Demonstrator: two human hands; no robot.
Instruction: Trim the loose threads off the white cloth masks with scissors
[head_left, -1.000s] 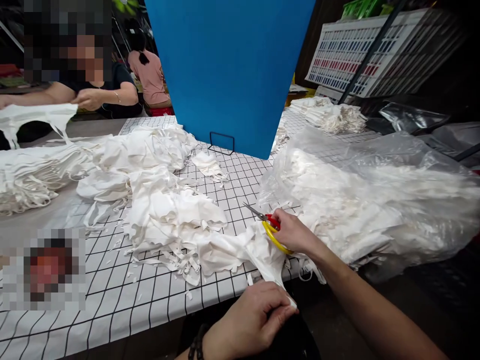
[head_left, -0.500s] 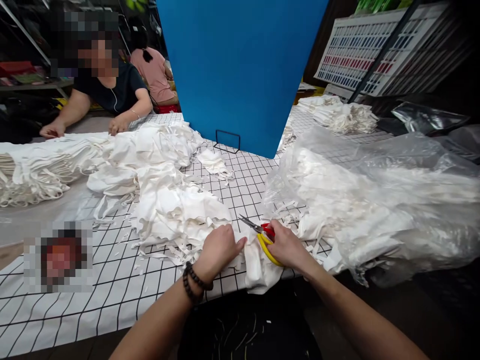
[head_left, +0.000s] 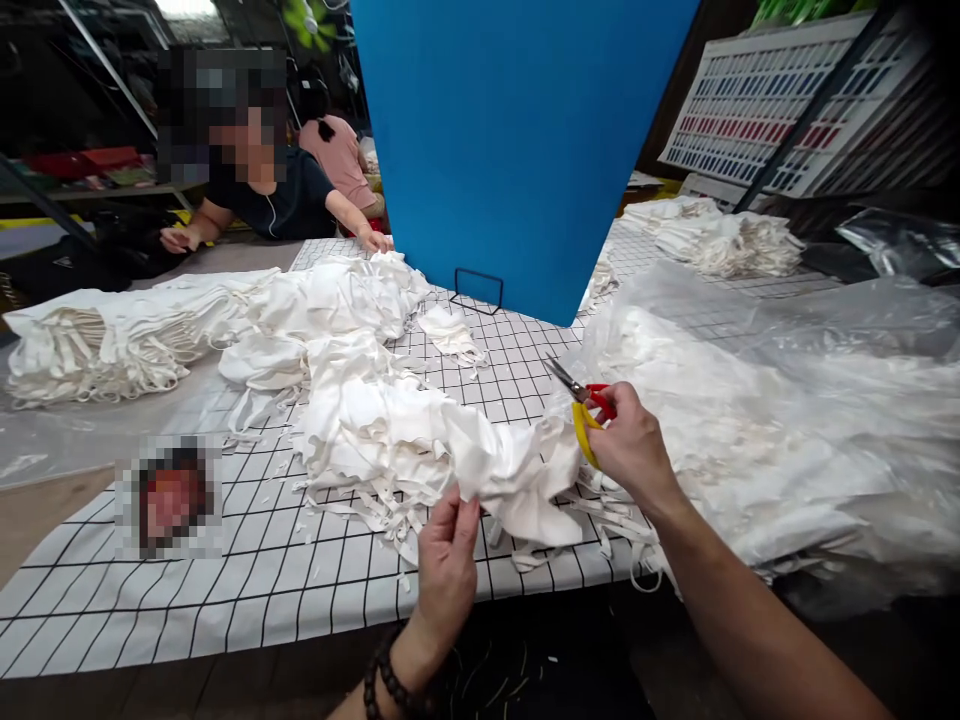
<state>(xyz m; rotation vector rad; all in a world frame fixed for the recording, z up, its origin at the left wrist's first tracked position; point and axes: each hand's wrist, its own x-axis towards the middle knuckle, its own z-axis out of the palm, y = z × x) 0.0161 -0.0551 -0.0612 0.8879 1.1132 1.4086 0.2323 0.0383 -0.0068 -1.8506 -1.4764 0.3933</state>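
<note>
You get even, bright overhead light on the table (head_left: 225, 600), so the white cloth (head_left: 390, 440) nearly washes out and shadows stay faint. The plastic bag (head_left: 825, 400) shows soft glare. Your corners darken and bend; the background is dim

White fabric piece (head_left: 517, 480): crumpled, limp, pinched at its left edge, stretched rightward. Scissors (head_left: 581, 400): red and yellow handles, blades nearly closed, pointing up-left above the cloth's right end.
</note>
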